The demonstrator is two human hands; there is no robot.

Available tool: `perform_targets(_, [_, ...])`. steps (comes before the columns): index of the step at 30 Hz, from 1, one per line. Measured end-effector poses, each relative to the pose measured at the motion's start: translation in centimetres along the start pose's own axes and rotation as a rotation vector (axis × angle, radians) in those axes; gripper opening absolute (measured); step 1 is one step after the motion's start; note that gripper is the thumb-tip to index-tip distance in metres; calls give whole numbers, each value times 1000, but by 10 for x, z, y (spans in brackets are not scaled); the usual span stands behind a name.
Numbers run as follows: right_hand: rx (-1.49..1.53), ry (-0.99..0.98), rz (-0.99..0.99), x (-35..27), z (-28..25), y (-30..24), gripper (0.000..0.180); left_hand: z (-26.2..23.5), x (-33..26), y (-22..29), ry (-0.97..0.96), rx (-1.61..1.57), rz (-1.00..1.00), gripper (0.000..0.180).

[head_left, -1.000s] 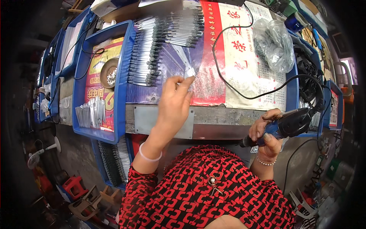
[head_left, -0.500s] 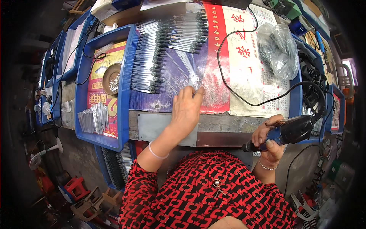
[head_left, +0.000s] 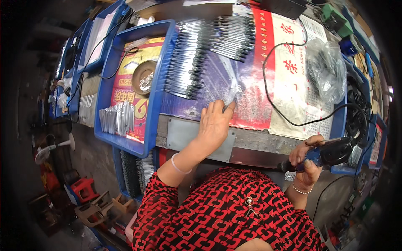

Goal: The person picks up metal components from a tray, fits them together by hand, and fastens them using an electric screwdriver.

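My left hand (head_left: 215, 125) reaches over the near edge of the workbench, fingertips bent down onto the purple part of the printed sheet (head_left: 259, 100). It is closed, and whatever may be between the fingertips is hidden. Just beyond them lies a scatter of tiny silvery bits (head_left: 237, 88). My right hand (head_left: 307, 161) is wrapped round a black and blue electric screwdriver (head_left: 335, 151) at the front edge, its black tip pointing left. Beyond my left hand, a row of slim metal rods with dark ends (head_left: 184, 62) lies beside a second bundle of similar rods (head_left: 234, 37).
On the left stands a blue tray (head_left: 153, 138) with flat silvery strips (head_left: 119, 118) and a round brown bowl (head_left: 144, 77) of small metal pieces. A black cable (head_left: 266, 83) loops across the sheet. A clear plastic bag (head_left: 328, 73) lies at right, next to another blue bin (head_left: 339, 125).
The whole view has shifted, so the bench appears farther right and slightly lower. My left hand stays near the silvery bits with little movement. My right hand still holds the electric screwdriver.
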State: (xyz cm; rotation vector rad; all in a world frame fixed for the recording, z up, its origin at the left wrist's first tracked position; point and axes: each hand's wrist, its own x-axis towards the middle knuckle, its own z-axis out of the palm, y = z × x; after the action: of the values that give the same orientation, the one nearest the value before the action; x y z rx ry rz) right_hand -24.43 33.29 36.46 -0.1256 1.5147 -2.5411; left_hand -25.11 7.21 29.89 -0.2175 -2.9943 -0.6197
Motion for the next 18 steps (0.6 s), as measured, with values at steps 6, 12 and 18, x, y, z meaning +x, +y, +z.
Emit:
perform_targets(6, [-50,14,-8,4,7,-4,51,-14,0,-9,98,-122,-21,35])
perform_targets(12, [75,-24,20,6,14,1,46,-8,4,-1,61,-147,63,33])
perform_targets(18, [77,-39,14,6,13,-3,46,-3,10,1,9,-5,130,34])
